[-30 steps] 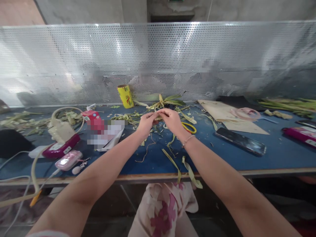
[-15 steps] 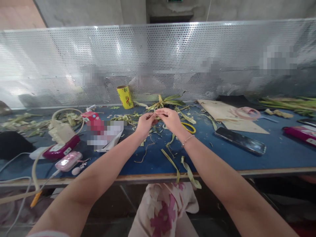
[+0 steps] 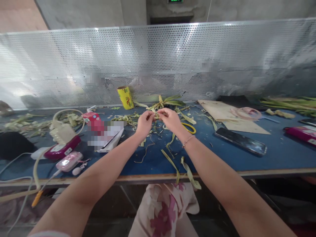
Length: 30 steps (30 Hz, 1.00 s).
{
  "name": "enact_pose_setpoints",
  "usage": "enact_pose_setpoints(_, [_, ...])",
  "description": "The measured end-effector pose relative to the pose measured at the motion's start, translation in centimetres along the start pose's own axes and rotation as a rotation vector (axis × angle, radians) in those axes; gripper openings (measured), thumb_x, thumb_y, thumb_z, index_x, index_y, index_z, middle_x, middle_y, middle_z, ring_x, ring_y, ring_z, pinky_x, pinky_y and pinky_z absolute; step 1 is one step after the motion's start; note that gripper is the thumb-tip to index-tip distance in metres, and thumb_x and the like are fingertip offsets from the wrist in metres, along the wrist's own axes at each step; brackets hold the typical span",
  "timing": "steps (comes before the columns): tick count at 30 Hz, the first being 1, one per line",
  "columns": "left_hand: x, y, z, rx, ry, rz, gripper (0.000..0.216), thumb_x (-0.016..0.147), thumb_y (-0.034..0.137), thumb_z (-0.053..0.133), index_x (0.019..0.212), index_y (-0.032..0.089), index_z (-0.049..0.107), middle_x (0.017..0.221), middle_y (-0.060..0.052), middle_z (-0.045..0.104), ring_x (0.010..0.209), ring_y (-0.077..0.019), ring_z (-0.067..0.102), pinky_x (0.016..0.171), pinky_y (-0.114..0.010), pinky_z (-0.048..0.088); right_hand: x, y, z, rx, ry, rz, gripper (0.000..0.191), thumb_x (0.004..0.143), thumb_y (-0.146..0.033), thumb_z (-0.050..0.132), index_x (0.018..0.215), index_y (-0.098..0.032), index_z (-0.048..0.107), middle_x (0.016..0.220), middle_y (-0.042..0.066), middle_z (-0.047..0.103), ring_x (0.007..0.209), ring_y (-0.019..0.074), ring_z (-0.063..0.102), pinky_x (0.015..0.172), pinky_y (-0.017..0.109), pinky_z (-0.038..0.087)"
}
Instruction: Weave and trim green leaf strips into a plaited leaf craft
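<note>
My left hand (image 3: 145,122) and my right hand (image 3: 170,119) meet above the middle of the blue table, both with fingers pinched. Between their fingertips is a small pale bit, too fine to tell from the plant scraps behind it. Just beyond my hands lies a bundle of green and straw-coloured leaves (image 3: 170,100). Close by my right wrist is a yellow loop handle (image 3: 190,128), partly hidden by it. Dry leaf strips (image 3: 189,171) lie nearer to me, some hanging over the table edge.
A yellow roll (image 3: 125,98) stands by the perforated metal screen (image 3: 158,49). On the right are a phone (image 3: 240,141), brown card (image 3: 244,126) and a pink tape ring (image 3: 247,113). On the left sit a propped phone (image 3: 112,138), a pink case (image 3: 69,161) and cables.
My fingertips have drawn slightly apart, with a small gap between the hands now. The view has shifted a little; the things on the table stay where they were.
</note>
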<state>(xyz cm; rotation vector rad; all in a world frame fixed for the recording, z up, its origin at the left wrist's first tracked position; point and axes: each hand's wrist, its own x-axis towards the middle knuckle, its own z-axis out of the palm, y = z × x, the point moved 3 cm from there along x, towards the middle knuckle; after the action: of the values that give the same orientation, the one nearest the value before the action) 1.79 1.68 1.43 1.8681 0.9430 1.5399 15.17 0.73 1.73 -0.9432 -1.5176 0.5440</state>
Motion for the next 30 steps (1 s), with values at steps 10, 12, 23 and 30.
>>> enact_pose_setpoints(10, [-0.6,1.6,0.1,0.383,-0.122,0.427,0.015,0.082,0.015,0.047,0.081,0.019,0.062,0.081,-0.004,0.061,0.079,-0.0139,0.055,0.075,-0.026,0.042,0.3,0.1,-0.2,-0.061,0.015,0.075,0.022,0.078,-0.025,0.05,0.094,-0.019,0.065,0.096,0.008,0.065,0.088,0.0194,0.06,0.078,0.036,0.05])
enact_pose_setpoints(12, [-0.6,1.6,0.2,0.386,-0.129,0.44,0.014,0.082,0.015,0.048,0.08,0.019,0.062,0.082,-0.005,0.061,0.079,-0.0138,0.055,0.075,-0.026,0.042,0.3,0.1,-0.1,-0.044,-0.006,0.083,0.019,0.078,-0.025,0.05,0.088,-0.019,0.066,0.09,0.006,0.065,0.084,0.0187,0.061,0.074,0.034,0.05])
enact_pose_setpoints(23, [-0.4,1.0,0.1,0.213,-0.07,0.2,0.011,0.08,0.019,0.049,0.08,0.017,0.059,0.074,-0.001,0.062,0.068,-0.0117,0.057,0.066,-0.024,0.044,0.1,0.1,0.1,0.038,-0.046,0.135,0.016,0.077,-0.028,0.05,0.085,-0.018,0.06,0.086,0.004,0.059,0.067,0.0116,0.053,0.047,0.02,0.044])
enact_pose_setpoints(30, [-0.2,0.8,0.3,0.077,-0.065,0.089,0.007,0.079,0.019,0.05,0.08,0.016,0.056,0.073,-0.001,0.06,0.067,-0.0107,0.059,0.066,-0.024,0.045,-0.2,-0.2,0.3,0.204,-0.054,0.238,0.012,0.077,-0.03,0.05,0.08,-0.019,0.053,0.084,0.001,0.054,0.068,0.0093,0.05,0.049,0.018,0.044])
